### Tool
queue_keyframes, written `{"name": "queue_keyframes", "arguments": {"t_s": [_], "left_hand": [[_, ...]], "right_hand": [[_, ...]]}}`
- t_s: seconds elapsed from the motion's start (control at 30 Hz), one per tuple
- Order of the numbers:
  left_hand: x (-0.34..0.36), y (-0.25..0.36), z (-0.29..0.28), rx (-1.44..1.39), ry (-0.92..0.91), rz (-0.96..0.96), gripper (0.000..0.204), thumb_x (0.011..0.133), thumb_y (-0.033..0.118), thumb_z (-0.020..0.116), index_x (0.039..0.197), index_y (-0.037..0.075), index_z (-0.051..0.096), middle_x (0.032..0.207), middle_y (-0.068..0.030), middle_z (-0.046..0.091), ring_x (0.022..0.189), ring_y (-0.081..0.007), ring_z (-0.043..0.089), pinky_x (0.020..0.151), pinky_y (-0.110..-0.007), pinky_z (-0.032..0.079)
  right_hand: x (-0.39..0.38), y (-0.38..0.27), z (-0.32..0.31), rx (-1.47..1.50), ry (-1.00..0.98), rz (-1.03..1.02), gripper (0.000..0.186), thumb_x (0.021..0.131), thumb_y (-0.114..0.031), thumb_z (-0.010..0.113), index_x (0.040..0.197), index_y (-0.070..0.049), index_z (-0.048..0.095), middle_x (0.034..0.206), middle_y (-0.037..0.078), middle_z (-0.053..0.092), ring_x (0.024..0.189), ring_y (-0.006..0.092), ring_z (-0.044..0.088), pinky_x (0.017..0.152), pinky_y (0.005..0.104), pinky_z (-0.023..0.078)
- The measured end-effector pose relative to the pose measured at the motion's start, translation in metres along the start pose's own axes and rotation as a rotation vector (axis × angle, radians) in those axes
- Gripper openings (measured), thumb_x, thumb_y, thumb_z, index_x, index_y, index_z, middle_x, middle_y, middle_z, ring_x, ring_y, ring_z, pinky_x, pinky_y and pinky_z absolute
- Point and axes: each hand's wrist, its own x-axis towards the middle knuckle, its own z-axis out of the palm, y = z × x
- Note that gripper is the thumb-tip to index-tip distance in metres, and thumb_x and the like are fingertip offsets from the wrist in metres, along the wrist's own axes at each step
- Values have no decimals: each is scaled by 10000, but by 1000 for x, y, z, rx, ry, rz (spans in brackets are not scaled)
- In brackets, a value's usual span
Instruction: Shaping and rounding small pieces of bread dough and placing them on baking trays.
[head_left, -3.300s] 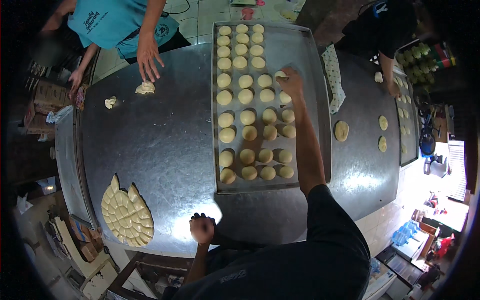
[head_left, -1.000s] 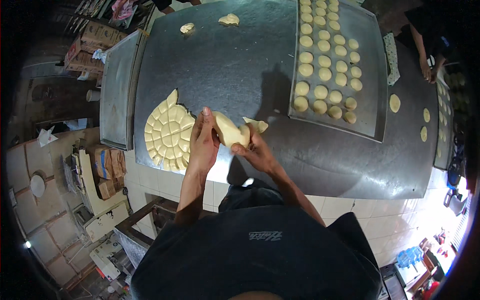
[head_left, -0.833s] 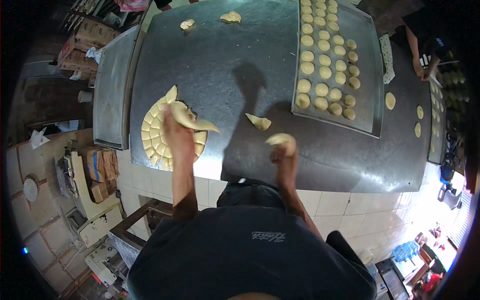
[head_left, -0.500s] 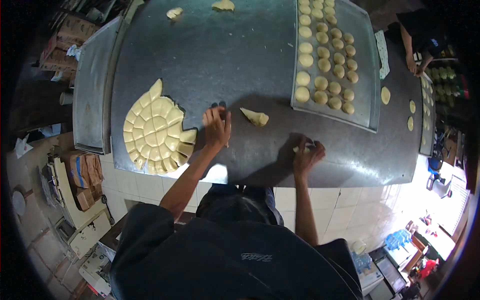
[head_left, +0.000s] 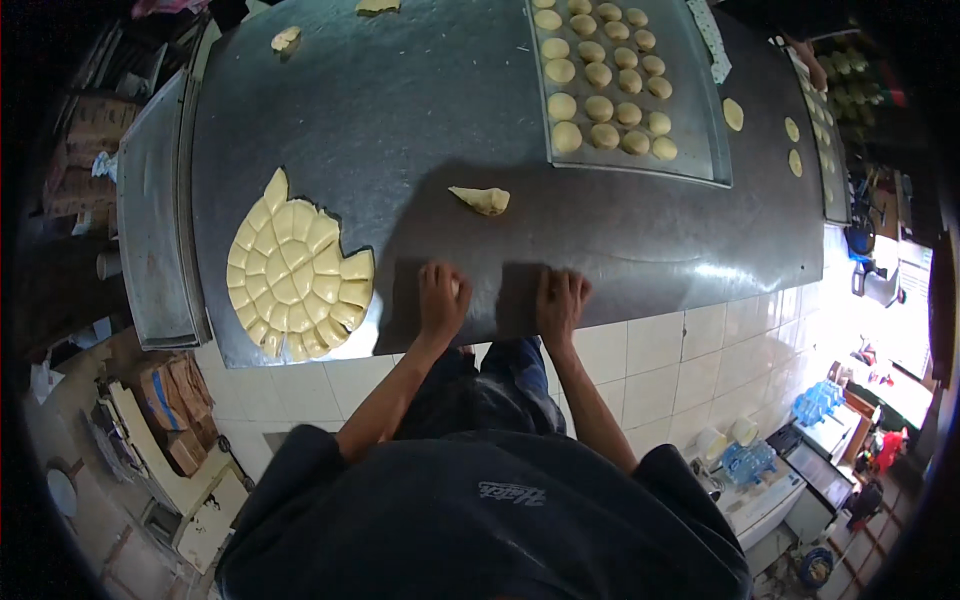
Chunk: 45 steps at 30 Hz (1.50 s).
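At the near edge of the metal table, my left hand (head_left: 442, 303) rests palm down with its fingers curled. A pale bit, perhaps dough, shows beside its fingers. My right hand (head_left: 562, 302) lies a short way to the right, also palm down with curled fingers; what is under it is hidden. Beyond and between the hands is a small pointed piece of dough (head_left: 482, 201). Left of my left hand spreads a flat round of pale dough (head_left: 298, 268), cut into many small portions, with a gap on its right side.
A metal tray (head_left: 690, 170) with rows of dough balls (head_left: 603, 136) stands at the far right. Flat dough ovals (head_left: 733, 114) lie beyond it, near another tray and a co-worker's arm (head_left: 808, 65). Dough scraps (head_left: 286, 40) lie at the back; an upturned-edge tray (head_left: 155, 220) flanks the left.
My right hand has moved left, close to my left hand, and both now sit nearer the table's front edge. The view has shifted, and less of the co-worker shows.
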Motion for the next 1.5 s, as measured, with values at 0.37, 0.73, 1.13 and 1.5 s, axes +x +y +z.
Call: {"name": "queue_keyframes", "arguments": {"t_s": [0.37, 0.73, 1.13, 1.5], "left_hand": [[-2, -17, -19, -148, -82, 119, 200, 808, 158, 641, 870, 52, 483, 819, -136, 510, 780, -350, 513, 727, -452, 407], [-29, 30, -52, -101, -109, 82, 254, 838, 114, 647, 1072, 54, 568, 1102, -157, 533, 1039, -323, 532, 881, -425, 435], [21, 39, -29, -572, -447, -126, 569, 828, 171, 729, 1303, 27, 452, 1238, -161, 517, 1116, -278, 529, 917, -365, 466], [7, 45, 17, -433, -178, -594, 185, 896, 177, 623, 954, 23, 537, 905, -108, 561, 810, -208, 552, 703, -340, 451]], "right_hand": [[-1, 23, 0, -1, 114, 40, 164, 845, -166, 613, 940, -39, 567, 957, 181, 564, 939, 371, 514, 842, 470, 388], [-19, -30, -7, 189, 119, 153, 413, 777, -82, 680, 1160, -30, 534, 1099, 160, 562, 934, 338, 566, 869, 422, 442], [20, -26, -26, 420, -298, 124, 734, 616, -230, 847, 1249, -90, 504, 1208, 168, 448, 1136, 381, 405, 965, 464, 380], [180, 90, -57, 415, 15, 336, 487, 689, -133, 782, 1130, -81, 582, 1018, 141, 555, 916, 332, 583, 750, 397, 485]]}}
